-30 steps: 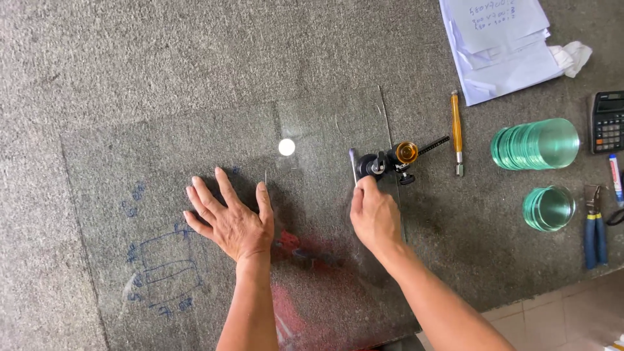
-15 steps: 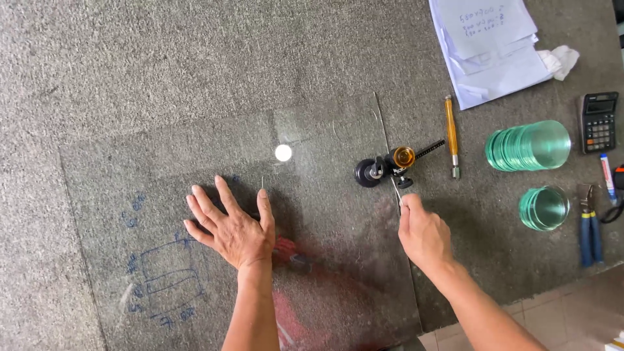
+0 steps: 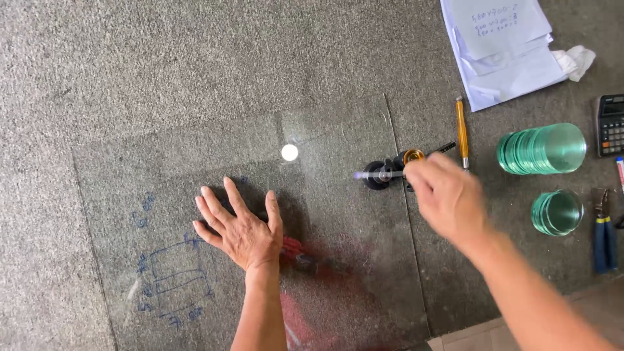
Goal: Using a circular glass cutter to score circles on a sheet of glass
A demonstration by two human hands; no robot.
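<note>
A large clear glass sheet [image 3: 162,149] lies flat on a grey carpeted table. My left hand [image 3: 240,227] is pressed flat on it, fingers spread, holding nothing. A circle glass cutter [image 3: 377,175] with a black suction base and a brass knob stands on the sheet near its right edge. My right hand [image 3: 448,195] is blurred just right of the base, its fingers closed on the cutter's arm by the brass knob.
Right of the sheet lie a yellow-handled cutter [image 3: 461,130], two stacks of green glass discs [image 3: 543,148] [image 3: 556,212], blue-handled pliers [image 3: 602,234], a calculator [image 3: 611,123] and papers [image 3: 507,45]. Blue marker sketches [image 3: 172,279] show on the sheet. The table edge runs along the bottom right.
My right hand has swung round the cutter's base, from its lower left, past below it, to its right side. My left hand has stayed flat on the glass.
</note>
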